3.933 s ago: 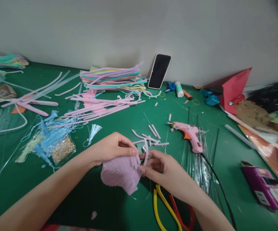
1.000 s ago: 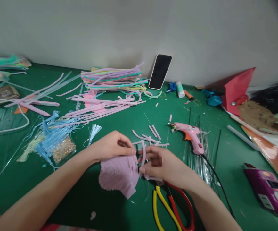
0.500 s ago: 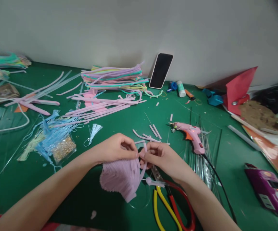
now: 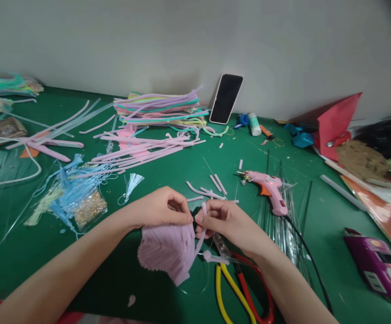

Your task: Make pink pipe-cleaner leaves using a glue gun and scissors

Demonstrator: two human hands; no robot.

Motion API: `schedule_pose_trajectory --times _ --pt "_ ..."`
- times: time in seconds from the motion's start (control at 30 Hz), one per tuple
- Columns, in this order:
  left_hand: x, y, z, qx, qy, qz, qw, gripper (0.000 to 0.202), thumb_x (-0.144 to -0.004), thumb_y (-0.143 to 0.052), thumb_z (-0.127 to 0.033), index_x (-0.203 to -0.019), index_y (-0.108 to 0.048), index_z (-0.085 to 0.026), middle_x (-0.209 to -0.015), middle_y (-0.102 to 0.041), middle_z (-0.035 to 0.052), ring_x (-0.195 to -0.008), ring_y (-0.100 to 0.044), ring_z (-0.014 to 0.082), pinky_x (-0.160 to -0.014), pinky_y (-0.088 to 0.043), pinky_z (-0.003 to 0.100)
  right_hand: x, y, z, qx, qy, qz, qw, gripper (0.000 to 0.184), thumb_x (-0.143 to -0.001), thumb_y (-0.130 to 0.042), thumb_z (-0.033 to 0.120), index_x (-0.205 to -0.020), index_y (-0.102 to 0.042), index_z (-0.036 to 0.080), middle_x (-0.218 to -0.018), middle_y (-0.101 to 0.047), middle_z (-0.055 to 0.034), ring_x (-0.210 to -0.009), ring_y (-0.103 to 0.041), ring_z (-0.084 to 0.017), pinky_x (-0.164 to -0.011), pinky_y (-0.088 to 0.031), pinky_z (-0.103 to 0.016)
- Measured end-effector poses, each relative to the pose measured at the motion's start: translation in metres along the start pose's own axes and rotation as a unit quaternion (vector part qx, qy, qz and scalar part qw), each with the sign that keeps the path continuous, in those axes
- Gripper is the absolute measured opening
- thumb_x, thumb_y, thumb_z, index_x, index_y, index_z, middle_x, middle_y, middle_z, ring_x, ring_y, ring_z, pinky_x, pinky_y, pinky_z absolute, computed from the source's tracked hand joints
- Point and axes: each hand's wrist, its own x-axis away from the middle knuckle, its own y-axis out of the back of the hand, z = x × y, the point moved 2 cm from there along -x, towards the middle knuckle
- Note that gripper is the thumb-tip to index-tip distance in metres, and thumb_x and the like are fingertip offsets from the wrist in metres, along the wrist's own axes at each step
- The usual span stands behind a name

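Note:
A lilac piece made of pipe cleaners laid side by side [image 4: 166,252] hangs below my left hand [image 4: 168,207], whose thumb and fingers pinch its upper right edge. Just to the right, my right hand [image 4: 220,218] is closed on a loose lilac pipe cleaner [image 4: 200,243] that runs down along the piece's right side. The fingertips of both hands nearly meet. Beneath my right hand and wrist lie pliers with red handles [image 4: 244,288] and a tool with yellow handles [image 4: 220,292], their heads partly hidden. A thin clear strand loops below the piece.
A pink glue gun [image 4: 266,186] rests on clear sticks at right. Short lilac offcuts [image 4: 215,184] lie beyond my hands. Further back are pipe cleaner bundles [image 4: 158,108] and a propped phone [image 4: 227,99]. Blue tassels [image 4: 77,180] and a bead bag [image 4: 90,209] sit at left, a purple device [image 4: 378,265] at right.
My left hand and the lilac piece have shifted slightly left, widening the small gap between the hands. My right hand stays almost in place, still gripping the loose pipe cleaner.

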Motion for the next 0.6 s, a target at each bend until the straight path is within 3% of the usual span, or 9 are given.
schedule_pose_trajectory --times 0.27,0.47,0.6 --pt "0.005 0.008 0.000 -0.026 0.007 0.045 0.999 0.032 -0.075 -0.068 -0.046 -0.089 -0.074 -0.019 -0.087 -0.072 0.0031 -0.079 -0.061 0.0172 -0.069 -0.044 0.023 0.003 0.010 0.001 -0.021 0.017 -0.010 1.000 0.036 -0.071 -0.072 0.050 -0.072 -0.059 0.017 -0.068 -0.067 -0.0009 -0.060 -0.062 -0.010 -0.058 -0.048 -0.022" --pt "0.003 0.006 0.002 -0.058 0.015 0.011 0.998 0.033 -0.074 -0.067 -0.050 -0.081 -0.075 -0.018 -0.079 -0.072 0.0032 -0.076 -0.059 0.0183 -0.066 -0.042 0.024 0.001 0.008 0.000 0.018 0.009 -0.038 0.999 0.035 -0.071 -0.071 0.049 -0.080 -0.062 0.017 -0.063 -0.063 0.0016 -0.056 -0.063 -0.012 -0.054 -0.047 -0.023" --pt "0.002 0.004 0.002 -0.071 0.010 0.001 0.997 0.033 -0.073 -0.068 -0.050 -0.080 -0.076 -0.019 -0.080 -0.073 0.0029 -0.077 -0.060 0.0188 -0.066 -0.041 0.024 -0.001 0.007 -0.002 0.045 0.031 -0.039 0.998 0.025 -0.074 -0.071 0.042 -0.074 -0.064 0.017 -0.062 -0.063 0.0012 -0.058 -0.059 -0.011 -0.058 -0.046 -0.024"
